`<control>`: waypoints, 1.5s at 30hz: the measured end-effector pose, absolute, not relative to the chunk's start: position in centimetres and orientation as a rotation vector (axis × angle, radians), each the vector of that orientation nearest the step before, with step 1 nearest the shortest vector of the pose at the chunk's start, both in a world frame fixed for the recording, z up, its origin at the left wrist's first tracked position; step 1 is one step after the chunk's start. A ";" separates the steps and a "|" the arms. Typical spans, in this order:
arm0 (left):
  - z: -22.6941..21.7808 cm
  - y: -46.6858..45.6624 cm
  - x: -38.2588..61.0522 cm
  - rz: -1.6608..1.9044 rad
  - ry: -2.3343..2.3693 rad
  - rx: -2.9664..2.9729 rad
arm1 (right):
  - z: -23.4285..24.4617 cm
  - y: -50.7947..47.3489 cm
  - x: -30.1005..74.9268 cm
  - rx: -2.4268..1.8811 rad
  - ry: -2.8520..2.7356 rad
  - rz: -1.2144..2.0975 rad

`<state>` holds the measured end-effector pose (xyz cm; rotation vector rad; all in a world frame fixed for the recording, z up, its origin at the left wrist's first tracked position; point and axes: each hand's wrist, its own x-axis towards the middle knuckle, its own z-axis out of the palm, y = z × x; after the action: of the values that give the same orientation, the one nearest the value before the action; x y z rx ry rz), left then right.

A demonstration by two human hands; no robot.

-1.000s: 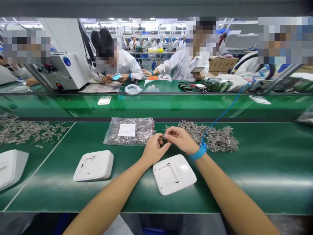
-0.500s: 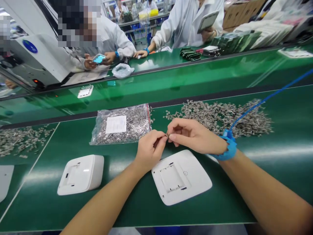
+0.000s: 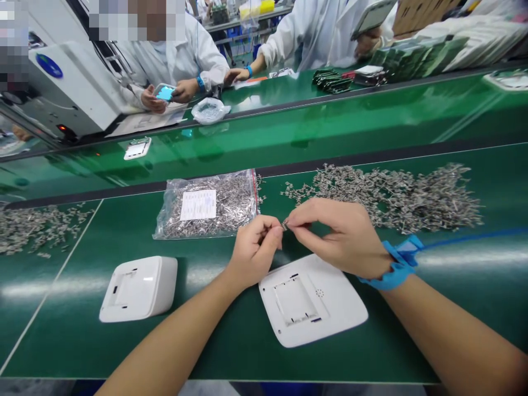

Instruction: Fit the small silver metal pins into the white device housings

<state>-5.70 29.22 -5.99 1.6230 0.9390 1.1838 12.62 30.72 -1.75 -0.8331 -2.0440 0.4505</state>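
Observation:
My left hand [image 3: 258, 247] is closed in a pinch on a small metal battery contact [image 3: 284, 224]. Thumb and fingertips of my right hand [image 3: 336, 231] grip the same contact from the other side; a blue strap circles that wrist. Directly below my hands, a white plastic housing [image 3: 342, 313] lies flat with its battery compartment facing up. A thicker white housing [image 3: 165, 286] sits to the left. Behind my left hand rests a clear bag [image 3: 235, 203] of metal contacts with a white label. A loose heap of contacts [image 3: 396, 198] spreads behind my right hand.
More loose contacts [image 3: 37, 225] lie at the far left. Beyond a dark rail runs a green conveyor [image 3: 256, 146] carrying a white part [image 3: 138, 148]. Across it, two people in white coats work near a grey-white machine [image 3: 78, 93] and stacked green boards [image 3: 332, 80]. A blue cord [image 3: 474, 236] trails right.
My right hand has shifted slightly right and its fingers have straightened, showing more of the metal contact. The blue cord has dropped lower. The view has moved a little.

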 end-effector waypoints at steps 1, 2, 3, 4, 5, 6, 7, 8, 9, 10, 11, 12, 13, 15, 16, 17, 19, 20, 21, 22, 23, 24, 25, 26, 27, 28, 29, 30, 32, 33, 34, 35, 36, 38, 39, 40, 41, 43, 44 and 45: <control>-6.0 29.2 -5.7 1.177 0.930 1.608 | -1.8 30.7 12.5 -0.836 -2.053 0.414; -6.1 29.3 -5.8 1.175 0.926 1.601 | -1.8 30.6 12.5 -0.840 -2.061 0.388; -6.1 29.3 -5.8 1.178 0.924 1.599 | -1.8 30.6 12.5 -0.839 -2.070 0.375; -6.2 29.3 -5.8 1.180 0.921 1.599 | -1.8 30.7 12.5 -0.838 -2.080 0.374; -6.2 29.3 -5.8 1.183 0.917 1.599 | -1.8 30.8 12.6 -0.836 -2.087 0.385; -6.1 29.3 -5.8 1.181 0.911 1.602 | -1.8 30.9 12.8 -0.840 -2.092 0.406; -6.0 29.2 -5.9 1.178 0.903 1.612 | -1.8 31.0 12.9 -0.851 -2.092 0.440; -5.9 29.2 -5.8 1.174 0.896 1.631 | -1.8 31.1 13.1 -0.875 -2.088 0.492; -5.8 29.2 -5.8 1.174 0.887 1.666 | -1.8 31.2 13.2 -0.912 -2.079 0.565; -5.7 29.2 -5.8 1.183 0.878 1.717 | -1.7 31.3 13.3 -0.952 -2.070 0.657; -5.5 29.2 -5.8 1.205 0.869 1.788 | -1.6 31.3 13.4 -0.986 -2.061 0.756; -5.4 29.2 -5.8 1.238 0.866 1.881 | -1.5 31.3 13.4 -1.012 -2.051 0.855; -5.4 29.3 -5.8 1.276 0.870 1.997 | -1.4 31.2 13.4 -1.027 -2.041 0.952; -5.4 29.4 -5.9 1.335 0.889 2.287 | -1.1 31.0 13.3 -1.034 -1.995 1.145; -5.4 29.5 -6.0 1.362 0.896 2.439 | -1.0 30.8 13.3 -1.037 -1.956 1.247; -5.5 29.6 -6.1 1.385 0.901 2.580 | -0.9 30.7 13.2 -1.044 -1.908 1.353; -5.5 29.8 -6.3 1.416 0.915 2.791 | -0.7 30.5 13.1 -1.063 -1.809 1.532; -5.6 29.8 -6.4 1.428 0.927 2.849 | -0.6 30.4 13.1 -1.078 -1.768 1.591; -5.6 29.8 -6.4 1.436 0.936 2.871 | -0.5 30.4 13.2 -1.092 -1.741 1.629; -5.6 29.7 -6.4 1.439 0.936 2.857 | -0.4 30.3 13.2 -1.106 -1.735 1.644; -5.5 29.6 -6.4 1.435 0.923 2.807 | -0.3 30.3 13.2 -1.119 -1.754 1.625; -5.5 29.4 -6.3 1.435 0.896 2.720 | -0.2 30.2 13.2 -1.132 -1.792 1.574; -5.5 29.2 -6.1 1.431 0.870 2.600 | -0.1 30.2 13.2 -1.144 -1.841 1.494; -5.5 29.0 -6.0 1.423 0.855 2.452 | 0.0 30.1 13.2 -1.151 -1.892 1.398; -5.5 28.7 -5.8 1.414 0.853 2.291 | 0.0 30.0 13.1 -1.153 -1.936 1.302; -5.5 28.5 -5.7 1.401 0.857 2.128 | 0.0 29.9 13.0 -1.150 -1.966 1.224; -5.5 28.4 -5.5 1.391 0.864 1.974 | 0.0 29.8 12.8 -1.145 -1.983 1.166; -5.6 28.3 -5.4 1.382 0.870 1.844 | -0.1 29.8 12.6 -1.139 -1.993 1.130; -5.7 28.3 -5.3 1.360 0.872 1.685 | -0.4 29.8 12.2 -1.134 -1.998 1.082; -5.8 28.4 -5.3 1.361 0.872 1.651 | -0.6 29.9 12.0 -1.137 -1.999 1.062; -5.8 28.5 -5.3 1.376 0.877 1.641 | -0.7 29.9 11.8 -1.143 -1.996 1.044; -5.8 28.6 -5.3 1.406 0.885 1.654 | -0.9 29.9 11.7 -1.148 -1.990 1.036; -5.7 28.6 -5.3 1.444 0.895 1.691 | -1.1 29.9 11.6 -1.147 -1.977 1.047; -5.5 28.6 -5.3 1.538 0.900 1.829 | -1.2 29.9 11.7 -1.131 -1.932 1.156; -5.4 28.6 -5.3 1.576 0.886 1.922 | -1.2 29.8 11.7 -1.121 -1.908 1.239; -5.3 28.5 -5.3 1.604 0.868 2.007 | -1.2 29.8 11.8 -1.110 -1.899 1.308; -5.3 28.5 -5.3 1.626 0.852 2.063 | -1.1 29.7 11.9 -1.102 -1.916 1.337; -5.1 28.5 -5.4 1.639 0.849 2.009 | -0.8 29.5 12.2 -1.082 -2.011 1.189; -5.1 28.5 -5.5 1.620 0.858 1.895 | -0.7 29.5 12.2 -1.040 -2.081 1.019; -5.1 28.6 -5.7 1.582 0.863 1.737 | -0.6 29.5 12.3 -0.960 -2.160 0.812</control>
<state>-5.71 28.57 -5.06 1.7375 0.8626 1.5819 12.31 29.47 -0.59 -0.9602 -2.1605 0.8120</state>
